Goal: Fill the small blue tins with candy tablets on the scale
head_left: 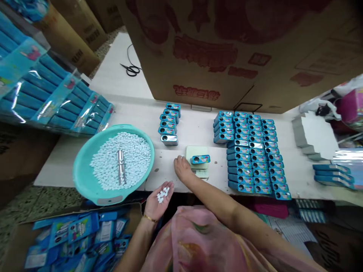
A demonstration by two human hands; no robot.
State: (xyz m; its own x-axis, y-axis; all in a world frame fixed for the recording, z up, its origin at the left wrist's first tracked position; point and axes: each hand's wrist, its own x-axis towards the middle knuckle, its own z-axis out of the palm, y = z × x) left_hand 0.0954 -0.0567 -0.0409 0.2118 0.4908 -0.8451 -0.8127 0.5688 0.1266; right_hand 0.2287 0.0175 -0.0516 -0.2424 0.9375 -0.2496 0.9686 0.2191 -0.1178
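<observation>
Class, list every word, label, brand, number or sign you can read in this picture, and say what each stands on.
No text reads with certainty.
Large carton: red printed characters, too blurred to quote.
Blue container on the pale scale, and blue containers in rows: lettering too small.
Scale display: too small to read.
Blue packets at lower left: blurred labels.
Wrapped blue packs: lettering too blurred.

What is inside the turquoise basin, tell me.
The turquoise basin holds many small white pieces, with a shiny metal tube lying on them; the pieces cover its floor, so that cannot be seen.
</observation>
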